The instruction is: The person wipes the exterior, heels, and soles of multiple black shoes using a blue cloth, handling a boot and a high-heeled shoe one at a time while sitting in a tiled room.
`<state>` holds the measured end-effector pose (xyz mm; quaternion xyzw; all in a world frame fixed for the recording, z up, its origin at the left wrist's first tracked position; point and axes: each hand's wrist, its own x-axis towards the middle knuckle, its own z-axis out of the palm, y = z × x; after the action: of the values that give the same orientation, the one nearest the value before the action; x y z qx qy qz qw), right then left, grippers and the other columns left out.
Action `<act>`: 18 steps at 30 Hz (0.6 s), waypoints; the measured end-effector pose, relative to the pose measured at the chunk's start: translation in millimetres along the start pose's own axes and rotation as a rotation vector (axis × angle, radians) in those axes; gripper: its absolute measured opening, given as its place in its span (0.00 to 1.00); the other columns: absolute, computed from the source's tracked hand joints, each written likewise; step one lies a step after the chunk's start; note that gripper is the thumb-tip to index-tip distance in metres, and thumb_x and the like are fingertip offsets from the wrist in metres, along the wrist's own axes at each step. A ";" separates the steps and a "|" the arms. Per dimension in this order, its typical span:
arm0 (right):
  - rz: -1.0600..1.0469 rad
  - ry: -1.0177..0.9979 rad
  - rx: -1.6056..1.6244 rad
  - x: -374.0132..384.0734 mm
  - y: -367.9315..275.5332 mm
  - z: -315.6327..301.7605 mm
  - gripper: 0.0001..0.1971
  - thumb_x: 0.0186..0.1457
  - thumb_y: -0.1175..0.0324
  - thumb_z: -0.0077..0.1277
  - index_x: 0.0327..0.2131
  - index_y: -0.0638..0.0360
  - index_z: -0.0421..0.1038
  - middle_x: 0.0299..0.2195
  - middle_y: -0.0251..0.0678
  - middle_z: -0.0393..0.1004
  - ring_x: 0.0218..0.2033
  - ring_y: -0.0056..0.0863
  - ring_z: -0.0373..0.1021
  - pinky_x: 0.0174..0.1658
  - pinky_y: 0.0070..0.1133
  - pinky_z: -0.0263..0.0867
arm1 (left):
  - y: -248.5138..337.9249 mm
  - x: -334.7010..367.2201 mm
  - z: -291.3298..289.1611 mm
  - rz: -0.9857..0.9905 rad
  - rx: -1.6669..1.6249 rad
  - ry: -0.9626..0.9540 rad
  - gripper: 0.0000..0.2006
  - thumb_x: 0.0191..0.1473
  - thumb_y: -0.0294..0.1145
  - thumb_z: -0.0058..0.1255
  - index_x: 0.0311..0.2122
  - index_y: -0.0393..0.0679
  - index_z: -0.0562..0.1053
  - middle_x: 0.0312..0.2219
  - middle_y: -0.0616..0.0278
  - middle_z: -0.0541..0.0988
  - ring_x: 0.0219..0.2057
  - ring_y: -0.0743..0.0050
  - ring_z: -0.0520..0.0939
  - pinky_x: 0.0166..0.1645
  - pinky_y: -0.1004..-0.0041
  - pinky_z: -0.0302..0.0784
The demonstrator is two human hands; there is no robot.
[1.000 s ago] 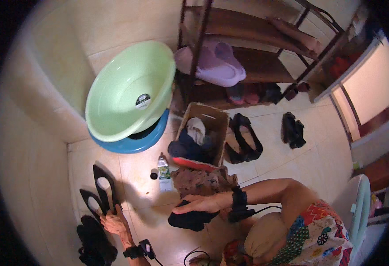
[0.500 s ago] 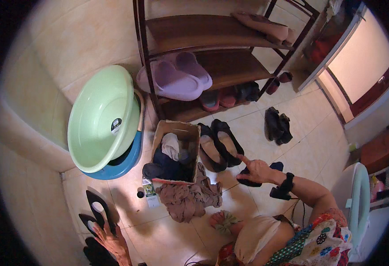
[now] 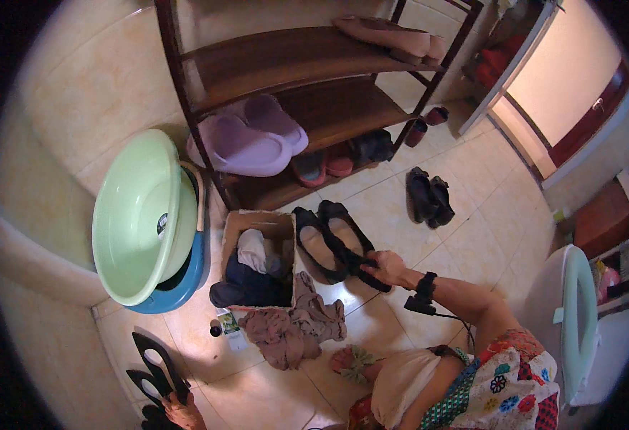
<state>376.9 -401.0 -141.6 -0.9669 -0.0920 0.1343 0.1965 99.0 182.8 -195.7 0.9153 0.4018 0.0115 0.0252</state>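
Observation:
My left hand (image 3: 184,411) is low at the left, fingers curled at the heel end of a black pointed flat shoe (image 3: 158,358). Its mate (image 3: 142,385) lies alongside, with another dark item partly cut off below. My right hand (image 3: 386,268) is closed, fingertips pressed together on a dark item (image 3: 373,281) at the heels of a pair of black flats (image 3: 320,247); what the item is, I cannot make out. Left of these flats stands an open cardboard box (image 3: 228,236) holding dark and pale cloth. Crumpled brown cloth (image 3: 286,337) lies in front of the box.
A brown shoe rack (image 3: 257,61) holds lilac clogs (image 3: 246,147) and tan shoes (image 3: 393,39). Green (image 3: 131,222) and blue basins (image 3: 182,279) lean at the left. Black shoes (image 3: 429,197) stand farther right. A pale green toilet seat (image 3: 580,322) is at the right.
My right hand has moved left to the heels of the black flats, its pointing finger now drawn in. My left hand's spread fingers have curled at the pointed shoe. The view has shifted.

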 end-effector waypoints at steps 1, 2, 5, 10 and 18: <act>0.053 0.017 0.023 -1.5 -2.4 -6.4 0.20 0.54 0.50 0.52 0.39 0.58 0.74 0.30 0.48 0.77 0.32 0.48 0.74 0.37 0.36 0.69 | 14.3 -0.8 -10.9 -0.019 0.003 0.000 0.31 0.35 0.31 0.67 0.51 0.46 0.73 0.48 0.45 0.73 0.45 0.38 0.75 0.50 0.52 0.71; 0.100 0.025 0.046 -2.6 -8.6 -14.6 0.18 0.54 0.52 0.52 0.39 0.57 0.75 0.32 0.48 0.77 0.34 0.46 0.74 0.38 0.35 0.69 | 25.8 -1.1 -20.0 -0.094 -0.136 -0.051 0.28 0.36 0.30 0.66 0.48 0.44 0.74 0.52 0.46 0.70 0.52 0.43 0.71 0.56 0.54 0.67; 0.185 -0.031 0.108 -31.0 -56.0 -74.4 0.17 0.54 0.55 0.53 0.39 0.59 0.76 0.31 0.47 0.78 0.30 0.38 0.75 0.37 0.30 0.70 | 1.6 -10.2 -4.8 -0.055 -0.351 0.152 0.22 0.35 0.25 0.66 0.41 0.37 0.77 0.50 0.44 0.73 0.50 0.45 0.74 0.54 0.60 0.71; -0.064 0.142 0.254 -93.8 -99.7 -165.7 0.10 0.54 0.71 0.52 0.37 0.68 0.73 0.30 0.36 0.74 0.32 0.21 0.67 0.36 0.21 0.65 | 15.8 32.0 -23.6 0.002 -0.282 0.143 0.19 0.35 0.27 0.66 0.37 0.36 0.76 0.42 0.46 0.75 0.43 0.43 0.76 0.46 0.59 0.73; -0.585 0.206 0.207 -105.9 -200.9 -218.0 0.24 0.43 0.49 0.60 0.28 0.65 0.74 0.25 0.40 0.70 0.22 0.36 0.66 0.29 0.24 0.61 | -1.3 49.5 -40.1 -0.153 -0.164 0.190 0.33 0.39 0.37 0.66 0.53 0.45 0.68 0.63 0.53 0.58 0.59 0.48 0.63 0.60 0.39 0.52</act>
<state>316.0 -320.9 156.6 -0.8828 -0.3316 -0.0176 0.3322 129.9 221.6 -155.7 0.8717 0.4688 0.1287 0.0626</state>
